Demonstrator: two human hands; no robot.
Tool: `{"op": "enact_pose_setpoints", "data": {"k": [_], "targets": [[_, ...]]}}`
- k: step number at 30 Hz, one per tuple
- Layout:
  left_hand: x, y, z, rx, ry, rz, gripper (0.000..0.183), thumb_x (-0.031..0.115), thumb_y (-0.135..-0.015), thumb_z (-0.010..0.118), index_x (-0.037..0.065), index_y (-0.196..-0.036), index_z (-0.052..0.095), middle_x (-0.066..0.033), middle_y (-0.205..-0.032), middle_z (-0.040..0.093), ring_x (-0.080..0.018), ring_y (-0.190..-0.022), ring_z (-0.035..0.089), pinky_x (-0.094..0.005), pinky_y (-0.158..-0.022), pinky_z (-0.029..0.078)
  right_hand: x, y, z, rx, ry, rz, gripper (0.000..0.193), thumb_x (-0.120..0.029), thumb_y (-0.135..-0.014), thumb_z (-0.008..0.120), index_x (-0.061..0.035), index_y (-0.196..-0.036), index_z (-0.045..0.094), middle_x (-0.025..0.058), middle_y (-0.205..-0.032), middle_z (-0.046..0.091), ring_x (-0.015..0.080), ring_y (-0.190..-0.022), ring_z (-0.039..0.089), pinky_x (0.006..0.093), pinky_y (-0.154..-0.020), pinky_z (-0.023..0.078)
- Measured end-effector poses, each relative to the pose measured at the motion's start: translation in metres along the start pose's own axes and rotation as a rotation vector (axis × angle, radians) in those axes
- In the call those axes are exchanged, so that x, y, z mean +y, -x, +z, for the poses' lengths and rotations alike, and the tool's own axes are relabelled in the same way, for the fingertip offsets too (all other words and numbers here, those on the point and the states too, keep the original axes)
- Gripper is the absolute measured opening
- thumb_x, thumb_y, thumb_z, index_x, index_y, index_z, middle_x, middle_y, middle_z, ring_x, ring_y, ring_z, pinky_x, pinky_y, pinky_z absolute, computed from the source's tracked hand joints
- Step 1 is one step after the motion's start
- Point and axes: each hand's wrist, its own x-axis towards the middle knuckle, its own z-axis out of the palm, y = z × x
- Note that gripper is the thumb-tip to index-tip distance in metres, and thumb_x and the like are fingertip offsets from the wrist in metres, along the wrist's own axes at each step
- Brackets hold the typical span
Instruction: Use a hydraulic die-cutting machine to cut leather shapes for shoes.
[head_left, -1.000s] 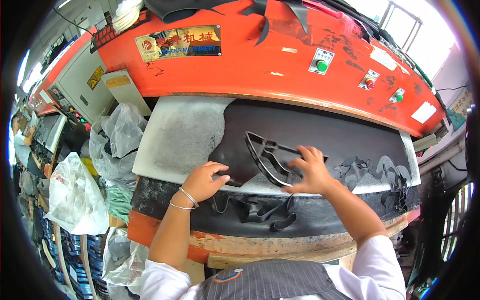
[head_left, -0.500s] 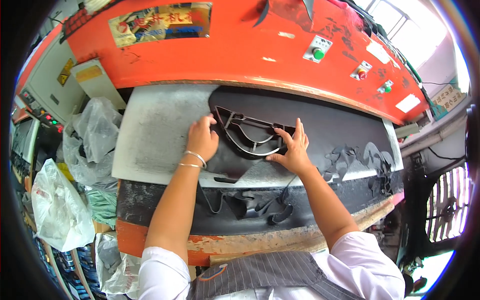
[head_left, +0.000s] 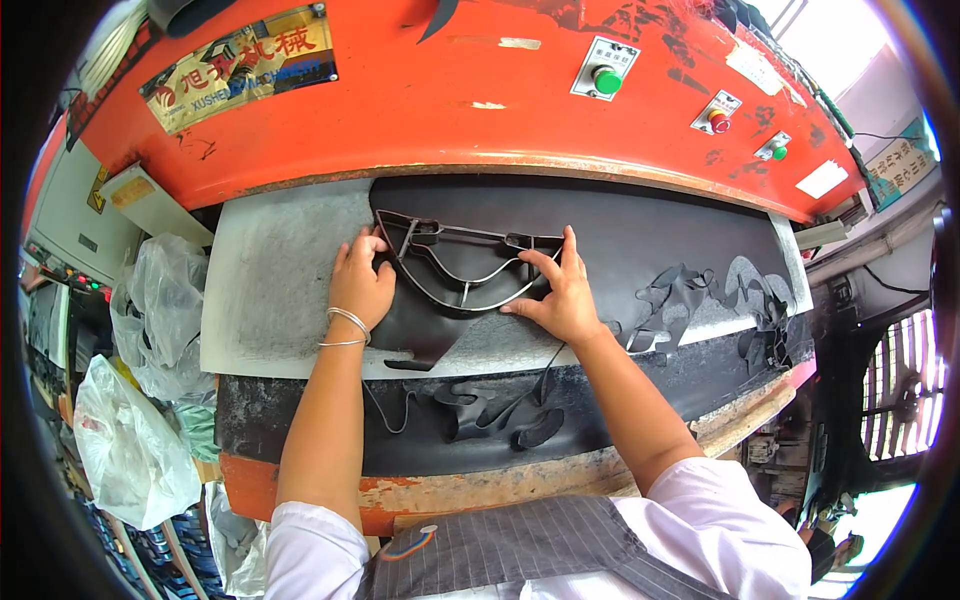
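Observation:
A curved metal cutting die (head_left: 465, 282), an open crescent-shaped frame with cross struts, lies on a black leather-like sheet (head_left: 680, 215). My left hand (head_left: 362, 282), with bangles at the wrist, has its fingers closed against the die's left end. At the other end, my right hand (head_left: 558, 292) grips the frame between thumb and fingers. Under the sheet is a pale cutting board (head_left: 270, 260), bare along its left side. The sheet's near edge is cut unevenly, with a flap by the board's front edge.
Black scraps (head_left: 665, 305) lie on the board's right, and more offcuts (head_left: 480, 410) rest on the dark front ledge. Behind the board rises an orange machine beam (head_left: 400, 110) with a green button (head_left: 607, 80) and a red button (head_left: 719, 121). Plastic bags (head_left: 135, 440) hang at left.
My view has shifted, so the machine and board sit differently in the picture. Both hands stay on the die, which shows little movement relative to the sheet.

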Motion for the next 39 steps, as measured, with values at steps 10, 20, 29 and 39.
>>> {"op": "enact_pose_setpoints", "data": {"k": [10,20,29,39], "targets": [[-0.006,-0.009,0.004,0.153,0.039,-0.007,0.022,0.009,-0.079,0.064,0.004,-0.099,0.056,-0.0181,-0.100,0.064,-0.0371,-0.108,0.058,-0.0429,-0.089,0.047,0.001,-0.007,-0.008,-0.019,0.060,-0.064,0.077,-0.048,-0.060,0.085,-0.0262,-0.128,0.058,0.0418,-0.146,0.015,0.0542,-0.125,0.039,0.0485,-0.106,0.038],[0.094,0.072,-0.021,0.280,0.292,-0.022,0.009,0.011,-0.084,0.065,0.004,-0.091,0.066,-0.0120,-0.088,0.071,-0.0234,-0.083,0.069,-0.0330,-0.075,0.053,0.068,0.140,-0.128,-0.402,-0.403,-0.193,0.065,-0.032,-0.080,0.075,-0.0068,-0.135,0.052,0.0180,-0.145,0.043,0.0274,-0.135,0.043,0.0460,-0.111,0.030],[0.343,-0.016,-0.009,0.064,0.080,0.526,0.033,0.029,-0.090,0.061,0.002,-0.071,0.065,-0.0164,-0.063,0.061,-0.0322,-0.059,0.063,-0.0384,-0.056,0.048,0.225,-0.029,-0.338,1.261,-0.243,0.395,0.076,-0.049,-0.100,0.040,0.0084,-0.146,0.025,0.0260,-0.154,0.020,0.0338,-0.143,0.022,0.0405,-0.116,0.018],[0.239,0.135,-0.033,-0.403,0.076,0.091,0.032,0.034,-0.090,0.060,0.005,-0.076,0.066,-0.0160,-0.072,0.063,-0.0360,-0.070,0.061,-0.0425,-0.064,0.049,0.153,0.138,-0.252,0.155,-0.338,0.181,0.035,-0.023,-0.091,0.063,0.0006,-0.117,0.064,0.0117,-0.117,0.065,0.0182,-0.109,0.059,0.0310,-0.095,0.044]]}}
